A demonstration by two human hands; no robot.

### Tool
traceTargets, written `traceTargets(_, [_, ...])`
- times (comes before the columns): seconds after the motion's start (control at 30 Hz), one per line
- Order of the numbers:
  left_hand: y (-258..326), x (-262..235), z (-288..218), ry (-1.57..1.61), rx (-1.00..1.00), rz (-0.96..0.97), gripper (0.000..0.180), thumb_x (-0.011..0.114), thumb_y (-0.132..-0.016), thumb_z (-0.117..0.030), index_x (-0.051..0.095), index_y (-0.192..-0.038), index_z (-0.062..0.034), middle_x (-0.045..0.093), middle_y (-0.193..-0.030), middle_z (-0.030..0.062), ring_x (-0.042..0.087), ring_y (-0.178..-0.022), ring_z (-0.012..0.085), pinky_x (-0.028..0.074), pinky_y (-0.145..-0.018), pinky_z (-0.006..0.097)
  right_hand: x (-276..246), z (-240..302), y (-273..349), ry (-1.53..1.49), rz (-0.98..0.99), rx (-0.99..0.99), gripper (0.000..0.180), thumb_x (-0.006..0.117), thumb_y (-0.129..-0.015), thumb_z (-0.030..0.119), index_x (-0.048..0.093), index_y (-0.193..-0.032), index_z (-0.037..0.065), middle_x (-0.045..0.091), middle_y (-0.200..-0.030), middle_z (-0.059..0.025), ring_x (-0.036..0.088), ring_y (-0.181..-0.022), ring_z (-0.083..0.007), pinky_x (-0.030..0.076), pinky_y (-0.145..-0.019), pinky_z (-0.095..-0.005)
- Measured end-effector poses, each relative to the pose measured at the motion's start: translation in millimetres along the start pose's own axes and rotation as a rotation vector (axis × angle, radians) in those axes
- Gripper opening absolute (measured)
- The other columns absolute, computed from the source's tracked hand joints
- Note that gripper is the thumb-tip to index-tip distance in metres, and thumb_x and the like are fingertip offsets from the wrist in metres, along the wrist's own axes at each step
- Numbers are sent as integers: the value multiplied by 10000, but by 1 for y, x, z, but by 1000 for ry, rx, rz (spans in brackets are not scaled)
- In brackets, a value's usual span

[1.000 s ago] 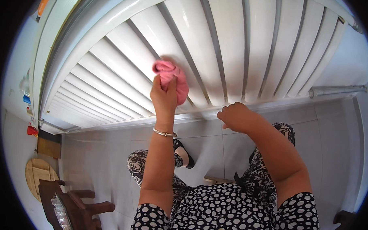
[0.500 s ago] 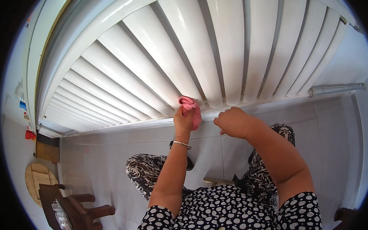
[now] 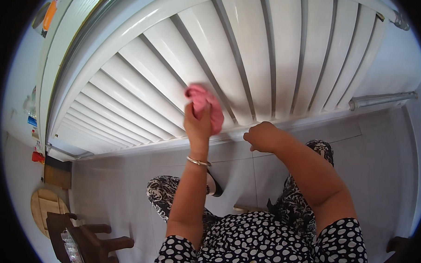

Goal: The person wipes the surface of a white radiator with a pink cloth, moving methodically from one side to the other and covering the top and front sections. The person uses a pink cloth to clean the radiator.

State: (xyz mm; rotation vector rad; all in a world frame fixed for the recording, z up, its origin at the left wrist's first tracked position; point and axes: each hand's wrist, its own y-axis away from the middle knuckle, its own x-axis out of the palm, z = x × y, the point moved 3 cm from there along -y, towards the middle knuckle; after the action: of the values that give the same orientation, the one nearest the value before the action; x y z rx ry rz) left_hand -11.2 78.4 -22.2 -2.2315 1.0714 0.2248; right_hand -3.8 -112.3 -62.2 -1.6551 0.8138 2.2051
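Note:
A pink cloth (image 3: 210, 107) is bunched in my left hand (image 3: 196, 128), whose fingers are closed around it. The cloth lies against the lower part of the white tubes of a radiator (image 3: 245, 51), slightly smeared by motion. On my left wrist sits a light bangle. To the right, my right hand (image 3: 265, 138) is curled into a fist close to the radiator's bottom rail. Nothing shows in it, though the undersides of its fingers are hidden.
Beside the radiator, a metal pipe (image 3: 383, 100) runs to the right wall. A dark wooden stool (image 3: 91, 242) and a round wooden board (image 3: 48, 209) stand at the lower left. My bent knees flank grey floor tiles (image 3: 235, 172). A ledge (image 3: 64, 48) edges the upper left.
My left hand has moved up and slightly left with the pink cloth, from the bottom rail onto the tubes. My right hand has stayed nearly where it was. The view has shifted a little.

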Motion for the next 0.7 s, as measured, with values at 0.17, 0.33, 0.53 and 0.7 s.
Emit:
traceTargets(0.17, [-55,-39,-86,146,219,-116,325,712,-822,-201,599,-1032,20,657,-867,117,600,-783,159,488,-729,291,3,-3,-4,-44,-50,-15,212,675,-813,232,625,-882,38,659,-863,-140,648,-854,-314,512,-713,-427])
traceTargets(0.33, [-82,-45,-149,101,454,-150,283,696,-828,-176,605,-991,36,636,-776,122,573,-664,168,473,-625,288,8,-9,-9,-41,-3,49,135,669,-814,176,672,-853,46,684,-882,-113,662,-852,-297,525,-699,-413])
traceTargets(0.53, [-66,-15,-137,-1,427,-95,316,653,-840,-183,609,-1013,78,596,-670,177,578,-558,238,460,-549,319,4,-10,-4,-18,-41,55,119,670,-800,158,661,-838,46,683,-864,-102,662,-838,-288,524,-698,-407])
traceTargets(0.7, [-34,4,-90,14,239,-29,386,646,-833,-157,588,-1134,77,626,-737,193,616,-622,243,473,-589,310,-5,-6,11,-52,-117,38,120,658,-804,148,650,-864,44,680,-851,-103,661,-842,-278,512,-702,-396])
